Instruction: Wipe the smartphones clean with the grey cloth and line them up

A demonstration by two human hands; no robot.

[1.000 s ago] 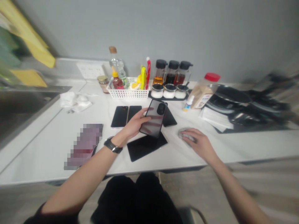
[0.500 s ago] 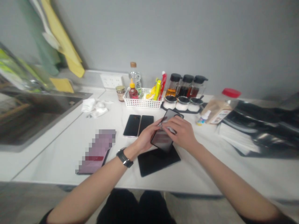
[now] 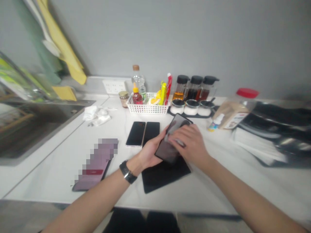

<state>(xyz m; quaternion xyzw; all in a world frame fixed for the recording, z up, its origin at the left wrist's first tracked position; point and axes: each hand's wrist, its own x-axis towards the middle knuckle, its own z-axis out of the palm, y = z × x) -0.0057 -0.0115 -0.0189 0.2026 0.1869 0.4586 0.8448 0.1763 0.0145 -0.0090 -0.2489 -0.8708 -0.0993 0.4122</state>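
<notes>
Dark phone (image 3: 167,150), center, over a black slab (image 3: 165,178) | left hand (image 3: 152,150) grasps its left edge | right hand (image 3: 189,140) clasps a pale wad (image 3: 167,137) to its back | red-lidded jar (image 3: 224,113), far right: label (image 3: 236,120) too blurred to read

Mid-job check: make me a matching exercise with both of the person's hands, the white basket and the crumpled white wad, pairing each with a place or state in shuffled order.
Things
1. left hand
2. right hand
3. white basket
4. crumpled white wad

Places and states
A. on the counter, near the edge of the sink
B. fingers bunched over the upward side of the held phone
C. contains the bottle with a yellow cap
D. grips the held phone's side, behind it a wrist with a watch

Pairs: 1-D; 2-B; 3-C; 4-A
</notes>
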